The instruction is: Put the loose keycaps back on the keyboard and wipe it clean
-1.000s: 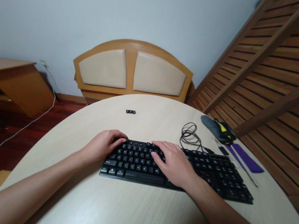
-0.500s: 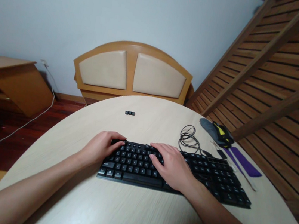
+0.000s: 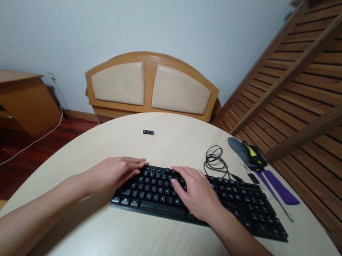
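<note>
A black full-size keyboard [image 3: 161, 208] lies flat on the round table, its keys facing up. My left hand [image 3: 115, 173] is over its upper left corner, with the fingers stretched out side by side and the thumb lower, near the keys. Nothing shows in this hand. My right hand [image 3: 195, 192] holds the keyboard near its middle: the fingers reach the back edge and the thumb rests over the keys. The palm hides part of the right letter keys. Beyond the keyboard, three small black keycaps [image 3: 148, 132] sit in a row.
A coiled black cable [image 3: 216, 159] lies behind the keyboard. To the right are a grey and black item with yellow [image 3: 253, 154], a purple strip [image 3: 280, 187] and a thin rod [image 3: 284, 211]. The round table [image 3: 151, 250] fronts a padded wooden headboard [image 3: 150, 85].
My left hand's fingers have straightened from a bent, pinch-like pose at the keyboard's upper left corner. My right hand stays in place. The whole view has shifted slightly.
</note>
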Tool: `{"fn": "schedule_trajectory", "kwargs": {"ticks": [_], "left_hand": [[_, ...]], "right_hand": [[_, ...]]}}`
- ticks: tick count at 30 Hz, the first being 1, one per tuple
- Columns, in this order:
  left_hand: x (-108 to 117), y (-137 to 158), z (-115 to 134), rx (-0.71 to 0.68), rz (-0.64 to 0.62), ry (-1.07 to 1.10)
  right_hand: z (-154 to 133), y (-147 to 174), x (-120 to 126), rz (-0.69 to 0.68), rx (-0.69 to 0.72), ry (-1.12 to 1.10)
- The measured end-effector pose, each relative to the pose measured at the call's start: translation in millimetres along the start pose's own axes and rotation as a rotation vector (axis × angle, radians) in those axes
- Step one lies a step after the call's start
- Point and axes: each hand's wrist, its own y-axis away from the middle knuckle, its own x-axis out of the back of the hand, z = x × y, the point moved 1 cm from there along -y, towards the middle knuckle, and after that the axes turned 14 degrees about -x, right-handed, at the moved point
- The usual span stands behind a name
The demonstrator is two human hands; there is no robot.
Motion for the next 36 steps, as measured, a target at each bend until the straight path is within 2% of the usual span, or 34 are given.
{"fn": "schedule_trajectory", "kwargs": {"ticks": [6,10,14,17,20,24,29,36], "left_hand": [[0,-3,-3,-0.037,-0.026,-0.035],[2,-6,-2,0.003,-0.036,-0.041],[4,-8,-2,0.031,-0.034,0.043],[3,-9,-1,-0.004,0.004,0.085],[-2,-9,-6,0.026,0.085,0.078],[-14,-9,-30,0.148,0.148,0.154],[-23,-22,-71,0.345,0.253,-0.011],[-19,-56,-108,0.51,0.232,-0.253]], "right_hand": [[1,0,-1,-0.006,0.002,-0.01],[0,-1,0,-0.005,0.007,-0.015],[-2,-1,2,-0.002,0.005,-0.019],[-1,-1,2,0.0,0.009,-0.023],[0,-2,1,0.001,0.015,-0.027],[1,-2,0,0.002,0.013,-0.017],[-1,-2,2,0.002,0.013,-0.015],[2,-3,0,0.0,0.015,-0.019]]}}
